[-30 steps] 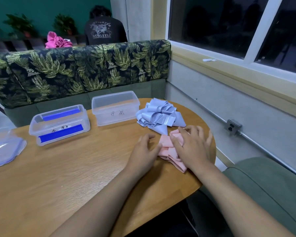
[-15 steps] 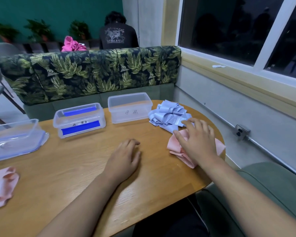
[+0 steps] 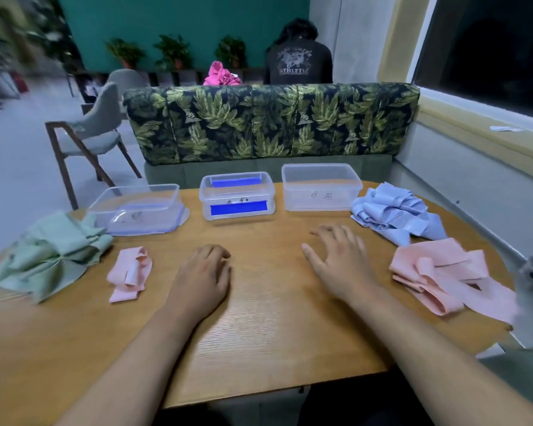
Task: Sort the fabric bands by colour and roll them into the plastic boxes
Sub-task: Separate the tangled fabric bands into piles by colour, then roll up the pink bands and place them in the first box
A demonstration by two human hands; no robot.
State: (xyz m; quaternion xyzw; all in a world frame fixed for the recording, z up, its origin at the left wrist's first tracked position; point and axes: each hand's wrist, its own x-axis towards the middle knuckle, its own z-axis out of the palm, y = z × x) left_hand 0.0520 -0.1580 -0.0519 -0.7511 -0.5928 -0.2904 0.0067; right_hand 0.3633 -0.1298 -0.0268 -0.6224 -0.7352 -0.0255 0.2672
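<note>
From the head camera I look down on a wooden table (image 3: 259,348) with both of the person's hands over its middle, neither holding anything. The left hand (image 3: 202,278) lies palm down on the wood with its fingers loosely curled under, gripping nothing. The right hand (image 3: 340,262) is palm down with its fingers straight and spread, also empty; I cannot tell whether it rests on the table or hangs just above it. The fabric bands lie in four heaps, none of them in a box. A green pile (image 3: 50,256) sits at the far left edge of the table, blurred. A small pink band (image 3: 130,273), loosely folded, lies just beside it, between the green pile and the left hand. A light blue pile (image 3: 394,213) sits at the right rear, and a larger pink pile (image 3: 443,275) lies in front of it near the right edge, well apart from the right hand. Three clear plastic boxes stand in a row along the far side. The left box (image 3: 136,210) seems to stand on a flat lid with a bluish rim, its corner just beside the green pile. The middle box (image 3: 237,195) shows bright blue strips at its near and far sides. The right box (image 3: 320,187) has small writing on its front wall and stands just beside the blue pile. Behind the table is a bench with a leaf-print back (image 3: 271,124), a grey chair (image 3: 90,133) to its left, and beyond it a person in a dark top (image 3: 299,56), seen from behind.
</note>
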